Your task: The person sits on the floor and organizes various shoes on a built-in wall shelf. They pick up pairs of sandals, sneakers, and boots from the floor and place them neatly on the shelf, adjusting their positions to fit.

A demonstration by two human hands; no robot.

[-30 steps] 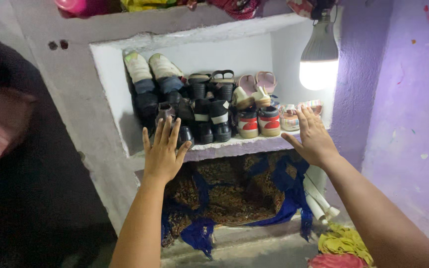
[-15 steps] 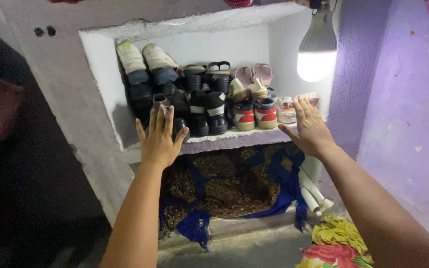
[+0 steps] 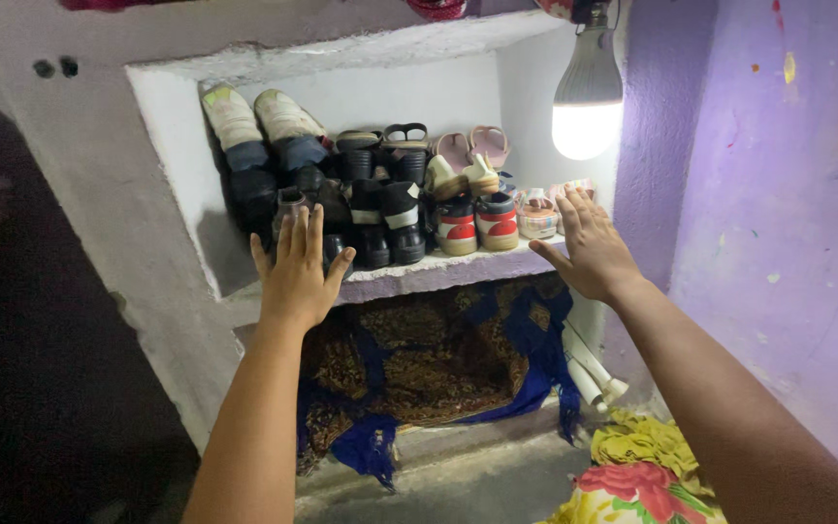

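A white wall niche (image 3: 409, 267) holds a packed row of shoes and sandals. My left hand (image 3: 295, 272) is raised flat with fingers spread in front of the dark shoes (image 3: 288, 199) at the niche's left end. My right hand (image 3: 589, 250) is also flat and spread, just before the striped sandals (image 3: 537, 215) at the right end. Between the hands stand black sandals (image 3: 388, 218) and red-and-white shoes (image 3: 477, 221). Pink sandals (image 3: 467, 147) and two upended pale sneakers (image 3: 254, 121) lean at the back. Neither hand holds anything.
A lit bulb (image 3: 587, 102) hangs close above my right hand. Below the niche a brown and blue patterned cloth (image 3: 438, 359) fills a lower opening, with white rolled tubes (image 3: 589, 374) beside it. Yellow and floral fabric (image 3: 642, 466) lies on the floor. A purple wall (image 3: 788, 223) stands at the right.
Both hands have kept their spread pose before the shelf while the view shifted right and slightly down, so the niche now sits further left in the picture.
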